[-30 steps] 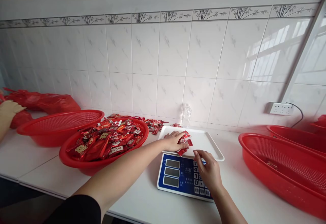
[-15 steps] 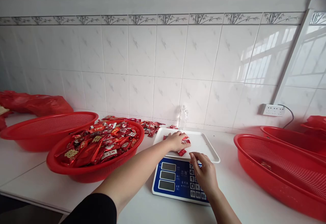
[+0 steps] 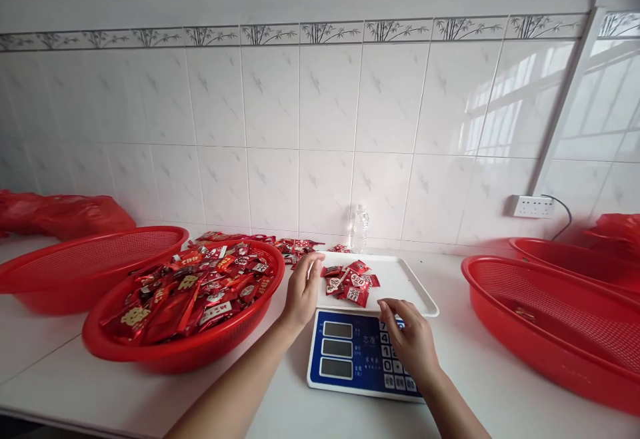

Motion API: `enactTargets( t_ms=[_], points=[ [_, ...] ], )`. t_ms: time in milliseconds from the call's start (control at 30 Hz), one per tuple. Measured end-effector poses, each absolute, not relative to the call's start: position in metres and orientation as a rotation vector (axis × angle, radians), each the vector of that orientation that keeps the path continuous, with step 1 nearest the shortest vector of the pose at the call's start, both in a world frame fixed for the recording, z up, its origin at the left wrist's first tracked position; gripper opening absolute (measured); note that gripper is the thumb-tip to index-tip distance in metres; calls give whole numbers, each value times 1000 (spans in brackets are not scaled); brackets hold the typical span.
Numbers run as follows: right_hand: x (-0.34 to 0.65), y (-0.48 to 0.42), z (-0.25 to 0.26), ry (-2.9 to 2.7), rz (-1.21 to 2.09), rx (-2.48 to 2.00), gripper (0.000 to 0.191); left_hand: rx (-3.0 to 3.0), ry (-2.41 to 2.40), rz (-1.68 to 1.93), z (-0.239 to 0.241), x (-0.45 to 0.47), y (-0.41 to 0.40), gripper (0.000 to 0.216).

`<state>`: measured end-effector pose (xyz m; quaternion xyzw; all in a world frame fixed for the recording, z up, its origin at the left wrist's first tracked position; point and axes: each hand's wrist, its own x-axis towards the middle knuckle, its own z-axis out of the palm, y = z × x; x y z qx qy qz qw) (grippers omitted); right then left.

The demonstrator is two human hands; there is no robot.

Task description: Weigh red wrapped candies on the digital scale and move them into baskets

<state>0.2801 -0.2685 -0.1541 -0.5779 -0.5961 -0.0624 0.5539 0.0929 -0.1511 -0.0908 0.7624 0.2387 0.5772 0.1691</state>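
Note:
Several red wrapped packets [image 3: 354,284] lie in a small pile on the left half of the white tray [image 3: 400,282] of a blue weighing scale [image 3: 333,382]. Beside the tray's left edge is my left hand [image 3: 301,292], upright, its fingers slightly bent and holding nothing visible. My right hand [image 3: 415,342] hovers over the scale's keypad, covering part of it. Its thumb and forefinger are apart near the tray's front edge, with nothing seen between them. To the left, a red basket [image 3: 267,316] is heaped with similar red packets [image 3: 200,292]. The scale's displays look dark.
More red packets [image 3: 295,247] lie along the wall. A clear plastic bottle [image 3: 360,229] stands behind the tray. Another red basket [image 3: 100,259] sits far left near a red bag [image 3: 75,216]. A large red basket [image 3: 540,352] is at right, below a power socket [image 3: 533,206].
My left hand has drawn back from the packets on the tray to the tray's left edge, leaving the pile uncovered. My right hand has stayed near the keypad. The view has shifted slightly.

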Motion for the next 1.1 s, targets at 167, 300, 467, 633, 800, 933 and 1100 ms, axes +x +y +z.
enactTargets(
  t_ms=[167, 300, 467, 633, 800, 933, 1100],
  points=[
    [279, -264, -153, -1424, -225, -1424, 27, 2140, 609, 1730, -125, 74, -145, 26],
    [272, -255, -135, -1490, -207, -1621, 33, 2092, 567, 1669, -132, 69, -144, 24],
    [263, -236, -104, -1656, -137, -1853, 29, 2073, 506, 1626, -132, 70, -146, 24],
    [264, -228, -88, -1768, -72, -1975, 22, 2063, 499, 1628, -133, 70, -142, 23],
    [269, -229, -83, -1786, -15, -2063, 21, 2116, 475, 1611, -132, 72, -143, 22],
    [279, -228, -84, -1763, 30, -2098, 20, 2117, 484, 1598, -130, 72, -145, 21],
    [297, -230, -87, -1686, 28, -2086, 32, 2069, 515, 1543, -129, 71, -145, 23]
  ],
)
